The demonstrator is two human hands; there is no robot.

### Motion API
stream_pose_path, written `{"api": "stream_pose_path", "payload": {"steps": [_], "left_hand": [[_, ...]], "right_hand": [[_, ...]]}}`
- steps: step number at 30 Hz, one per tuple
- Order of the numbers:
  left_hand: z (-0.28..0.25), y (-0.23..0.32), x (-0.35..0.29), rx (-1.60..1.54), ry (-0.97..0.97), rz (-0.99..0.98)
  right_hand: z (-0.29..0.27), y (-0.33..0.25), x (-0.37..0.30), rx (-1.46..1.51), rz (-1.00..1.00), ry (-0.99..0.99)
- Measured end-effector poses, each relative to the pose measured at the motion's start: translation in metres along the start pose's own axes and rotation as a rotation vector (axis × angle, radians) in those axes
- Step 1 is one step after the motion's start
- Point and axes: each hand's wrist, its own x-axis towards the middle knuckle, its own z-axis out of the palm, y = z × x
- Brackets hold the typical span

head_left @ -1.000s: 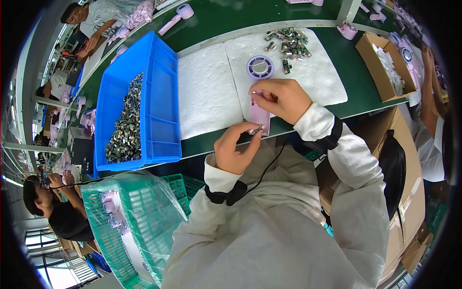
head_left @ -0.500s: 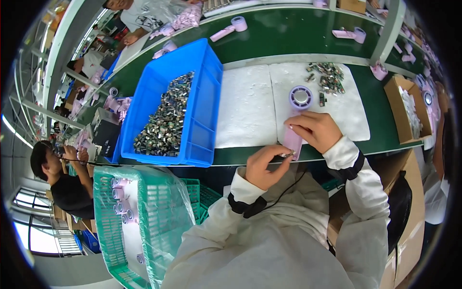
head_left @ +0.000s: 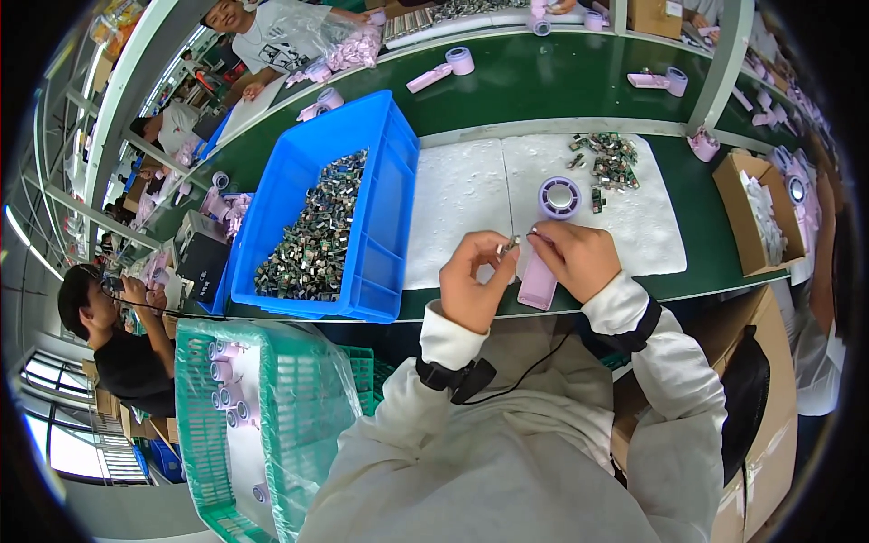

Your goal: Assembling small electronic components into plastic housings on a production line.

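Note:
A pink handheld fan with a round purple head (head_left: 559, 197) lies on the white foam mat (head_left: 457, 213), its flat handle (head_left: 538, 284) pointing toward me. Over the handle's left side, my left hand (head_left: 477, 279) pinches a small circuit board (head_left: 510, 244) between thumb and fingertips. My right hand (head_left: 577, 260) is closed above the handle, fingertips close to that board; what they pinch is too small to make out. Loose circuit boards (head_left: 615, 163) are heaped at the mat's far right.
A blue bin (head_left: 378, 217) full of small circuit boards stands left of the mat. Below it, a green basket (head_left: 308, 398) lined with plastic holds several fans. At the right is a cardboard box (head_left: 731, 204) with white parts. Other people sit around the green bench (head_left: 534, 86).
My left hand has lifted up and left from the handle's near end, bringing the small board along. My right hand has come down beside it, and more of the handle shows.

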Motion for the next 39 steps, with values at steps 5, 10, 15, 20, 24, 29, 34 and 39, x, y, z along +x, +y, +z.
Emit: {"api": "stream_pose_path", "payload": {"steps": [5,10,15,20,24,29,34,39], "left_hand": [[0.007,-0.016,0.023,-0.085,0.026,-0.047],[0.007,-0.017,0.018,0.028,-0.112,-0.023],[0.009,-0.011,0.014,0.134,-0.109,0.052],[0.015,0.001,0.011,0.417,-0.061,0.289],[0.017,-0.005,0.012,0.563,-0.042,0.543],[0.019,-0.006,0.011,0.669,-0.032,0.583],[0.02,-0.008,0.011,0.655,-0.004,0.553],[0.019,-0.002,0.004,0.596,-0.046,0.499]], "right_hand": [[0.004,0.005,-0.004,0.081,-0.008,0.057],[0.001,0.005,-0.006,0.256,0.084,-0.015],[-0.002,0.003,-0.007,0.322,0.125,-0.038],[-0.003,0.006,-0.008,0.37,0.153,-0.059],[-0.002,0.008,-0.008,0.409,0.2,-0.047],[0.0,0.008,-0.008,0.435,0.213,-0.045],[-0.002,0.006,-0.004,0.379,0.158,-0.052],[-0.006,0.003,-0.011,0.255,0.093,-0.018]]}}
